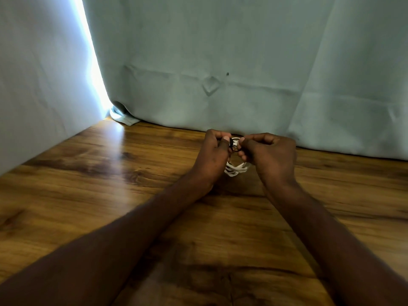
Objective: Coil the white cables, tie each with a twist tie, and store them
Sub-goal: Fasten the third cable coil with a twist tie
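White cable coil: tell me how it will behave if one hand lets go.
The white cable coil looks floppy: its loops splay below the hands. It would probably spring loose, since the black twist tie seems unfinished. It looks light, pinched between left hand and right hand.

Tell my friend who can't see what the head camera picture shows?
Two hands, left hand and right hand, pinch a black twist tie around a coiled white cable above a wooden table. A pale curtain hangs behind.
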Tool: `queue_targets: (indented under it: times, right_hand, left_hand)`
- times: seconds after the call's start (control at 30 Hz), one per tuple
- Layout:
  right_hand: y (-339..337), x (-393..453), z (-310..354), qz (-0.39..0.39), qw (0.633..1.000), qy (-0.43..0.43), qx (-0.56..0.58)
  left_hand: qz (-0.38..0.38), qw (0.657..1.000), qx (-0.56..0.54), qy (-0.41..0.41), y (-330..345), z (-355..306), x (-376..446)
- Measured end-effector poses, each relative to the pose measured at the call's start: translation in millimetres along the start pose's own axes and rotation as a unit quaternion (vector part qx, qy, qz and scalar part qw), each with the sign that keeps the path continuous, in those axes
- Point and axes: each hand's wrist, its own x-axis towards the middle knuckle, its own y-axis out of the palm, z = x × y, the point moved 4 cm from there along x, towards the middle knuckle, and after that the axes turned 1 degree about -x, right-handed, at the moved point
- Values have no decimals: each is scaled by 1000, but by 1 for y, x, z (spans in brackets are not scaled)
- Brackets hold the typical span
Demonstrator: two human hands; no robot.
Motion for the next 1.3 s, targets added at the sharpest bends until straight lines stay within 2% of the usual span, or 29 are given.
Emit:
queue_targets:
  times: [0.23,0.53,0.73,1.03,1.2,1.3]
  right_hand:
    - [1,3,0,-30,985,-69,-152]
    - [-3,7,1,-47,973,-104,-201]
    - [-5,3,9,-58,944,-176,-272]
    - [2,-3,18,-1,919,-257,-300]
    - [-13,7,15,-53,937,-212,-272]
    - [-13,5,14,-44,935,-218,-278]
  left_hand:
    - [9,1000,-11,5,4,-1,-3]
    - [17,999,-41,-11,5,-2,-2]
    - [34,997,-64,-28,7,-3,-5]
    - [51,992,-102,-58,4,-5,-6]
    - [68,984,-150,-71,7,-6,-7]
    - [71,984,-149,-67,8,-6,-8]
